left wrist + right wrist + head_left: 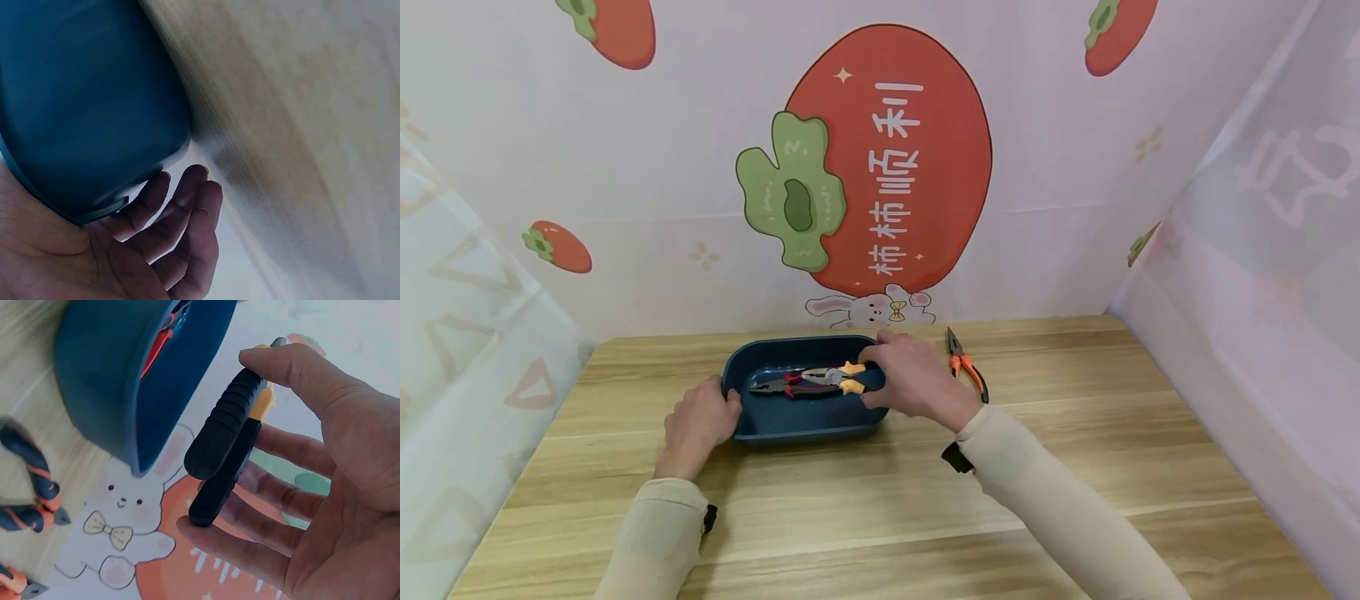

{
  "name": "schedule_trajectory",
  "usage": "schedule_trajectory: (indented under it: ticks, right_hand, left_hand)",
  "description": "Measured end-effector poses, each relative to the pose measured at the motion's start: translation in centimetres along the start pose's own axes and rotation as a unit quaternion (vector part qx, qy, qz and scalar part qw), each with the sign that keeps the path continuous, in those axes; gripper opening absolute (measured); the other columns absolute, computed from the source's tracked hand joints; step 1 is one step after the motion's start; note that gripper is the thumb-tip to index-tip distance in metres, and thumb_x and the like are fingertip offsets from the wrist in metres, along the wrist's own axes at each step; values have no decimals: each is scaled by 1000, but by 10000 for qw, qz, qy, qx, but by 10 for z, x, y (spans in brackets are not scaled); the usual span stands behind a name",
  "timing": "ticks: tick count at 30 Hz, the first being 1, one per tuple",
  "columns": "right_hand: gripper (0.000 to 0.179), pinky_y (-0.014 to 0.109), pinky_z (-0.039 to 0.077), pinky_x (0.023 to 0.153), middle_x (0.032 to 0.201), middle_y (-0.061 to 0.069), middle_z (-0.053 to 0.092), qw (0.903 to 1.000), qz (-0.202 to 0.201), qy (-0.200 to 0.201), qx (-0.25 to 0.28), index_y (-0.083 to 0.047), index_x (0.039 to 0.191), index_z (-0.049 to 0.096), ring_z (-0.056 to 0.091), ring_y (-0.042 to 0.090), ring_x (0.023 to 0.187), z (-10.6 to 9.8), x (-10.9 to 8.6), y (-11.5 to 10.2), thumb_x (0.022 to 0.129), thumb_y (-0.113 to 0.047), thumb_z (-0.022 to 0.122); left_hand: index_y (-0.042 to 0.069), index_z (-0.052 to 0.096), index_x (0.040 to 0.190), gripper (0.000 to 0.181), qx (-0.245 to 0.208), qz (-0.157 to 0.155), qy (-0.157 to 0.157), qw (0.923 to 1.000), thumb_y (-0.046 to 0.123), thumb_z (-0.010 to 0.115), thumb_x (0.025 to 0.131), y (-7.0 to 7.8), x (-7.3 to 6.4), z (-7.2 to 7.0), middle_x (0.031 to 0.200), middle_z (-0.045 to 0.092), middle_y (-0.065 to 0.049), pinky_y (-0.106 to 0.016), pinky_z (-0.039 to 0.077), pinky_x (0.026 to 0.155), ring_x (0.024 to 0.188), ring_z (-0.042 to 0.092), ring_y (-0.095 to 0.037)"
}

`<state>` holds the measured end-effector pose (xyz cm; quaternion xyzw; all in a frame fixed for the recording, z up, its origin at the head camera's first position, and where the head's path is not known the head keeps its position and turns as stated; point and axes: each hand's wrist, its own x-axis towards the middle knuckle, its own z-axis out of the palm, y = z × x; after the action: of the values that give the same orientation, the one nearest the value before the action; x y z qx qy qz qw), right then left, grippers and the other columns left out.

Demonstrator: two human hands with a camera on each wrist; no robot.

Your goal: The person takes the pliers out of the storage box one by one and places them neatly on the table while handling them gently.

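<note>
Pinching ridge-handled pliers (226,422), right grip (916,377) at rounded tub (808,435)

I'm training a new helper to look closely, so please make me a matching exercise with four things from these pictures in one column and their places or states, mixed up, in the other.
Things:
1. Left hand
2. Right hand
3. Red-and-black pliers
4. Needle-nose pliers

Places or states:
A. Holding yellow-and-black pliers
B. On the table, right of the bin
C. Gripping the bin's left end
D. Lying inside the bin

Pairs: 1-C, 2-A, 3-D, 4-B
</note>
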<state>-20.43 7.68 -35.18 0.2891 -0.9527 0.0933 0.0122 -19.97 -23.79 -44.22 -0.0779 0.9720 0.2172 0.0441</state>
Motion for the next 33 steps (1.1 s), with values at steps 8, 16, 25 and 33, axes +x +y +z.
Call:
schedule_trajectory:
  ticks: [8, 16, 25, 33]
  right_hand:
    - [48, 32, 43, 58, 100, 1, 61, 9994, 159, 306, -34, -17, 122, 74, 54, 14, 75, -3, -13, 20, 81, -38, 85]
    - [44, 33, 42, 60, 95, 2, 60, 9983, 333, 458, 124, -17, 119, 75, 53, 16, 74, -4, -26, 40, 80, -35, 85]
    - [50, 33, 42, 59, 94, 2, 60, 9970, 566, 530, 34, -13, 121, 74, 55, 16, 75, -4, -38, 59, 79, -38, 87]
    - [45, 33, 44, 57, 95, 5, 61, 9960, 567, 691, -11, -10, 117, 75, 54, 17, 72, -3, -48, 74, 79, -32, 87]
  left_hand:
    - [-9, 52, 129, 46, -35, -22, -33, 10000, 26, 41, 102, 1, 0, -1, 117, 60, -35, -63, 45, 73, 93, 61, -49]
    - [-10, 53, 127, 45, -69, -53, -65, 9999, 26, 41, 102, 1, -1, -2, 114, 61, -34, -62, 46, 72, 89, 61, -46]
    - [-11, 51, 130, 47, -19, -62, -56, 10000, 26, 41, 102, 2, -2, -2, 119, 59, -37, -64, 47, 74, 94, 61, -50]
    - [-9, 54, 125, 43, -44, -20, -13, 10000, 25, 41, 102, 1, -2, -2, 112, 62, -34, -60, 47, 69, 88, 61, -46]
